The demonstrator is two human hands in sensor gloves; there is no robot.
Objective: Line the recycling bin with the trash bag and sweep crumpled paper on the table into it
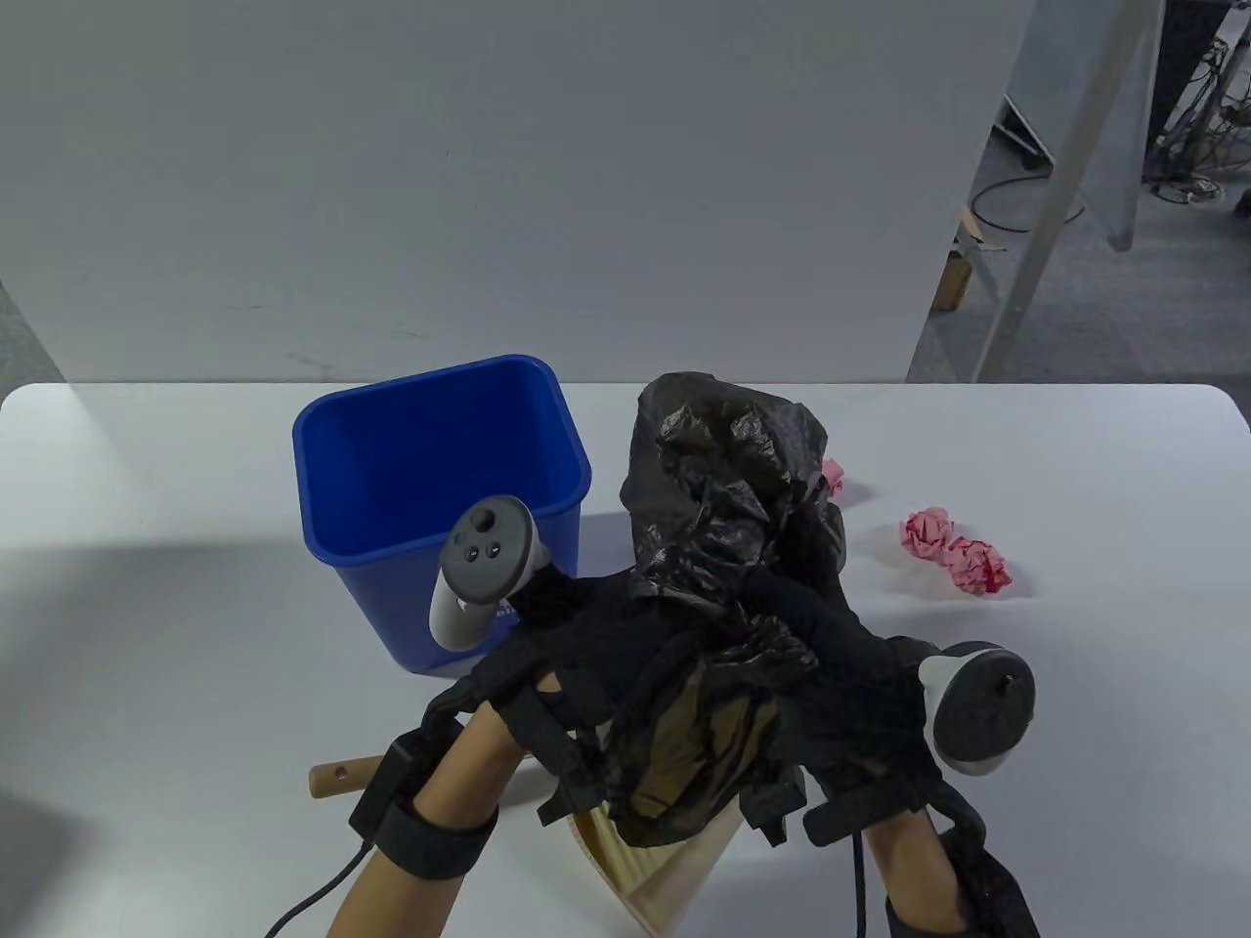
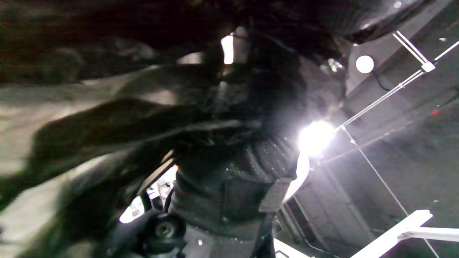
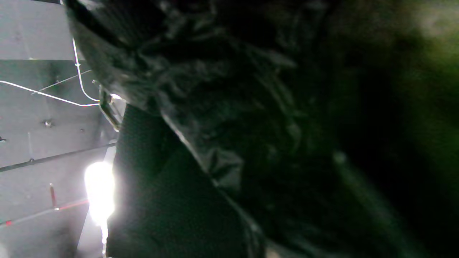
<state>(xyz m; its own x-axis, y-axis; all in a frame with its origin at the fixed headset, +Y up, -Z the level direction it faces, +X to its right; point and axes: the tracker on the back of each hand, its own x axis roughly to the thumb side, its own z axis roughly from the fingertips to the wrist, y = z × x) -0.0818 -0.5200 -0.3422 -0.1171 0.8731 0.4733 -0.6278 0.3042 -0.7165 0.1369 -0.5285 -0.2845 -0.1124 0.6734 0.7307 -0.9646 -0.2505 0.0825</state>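
Observation:
A blue recycling bin [image 1: 440, 459] stands empty on the white table [image 1: 147, 635], left of centre. Just right of it a black trash bag [image 1: 728, 489] billows up above the table. My left hand [image 1: 577, 655] and right hand [image 1: 831, 674] both grip the bag's lower part close together near the front edge. Two pink crumpled paper balls [image 1: 953, 550] lie to the right, and a third [image 1: 834, 477] peeks out behind the bag. Both wrist views are filled with dark bag plastic [image 2: 107, 107] [image 3: 251, 107] against ceiling lights.
A wooden dustpan [image 1: 645, 870] and a wooden handle [image 1: 342, 779] lie under my hands at the front edge. A white panel [image 1: 489, 176] stands behind the table. Floor, cables and a metal stand [image 1: 1065, 156] lie off to the right.

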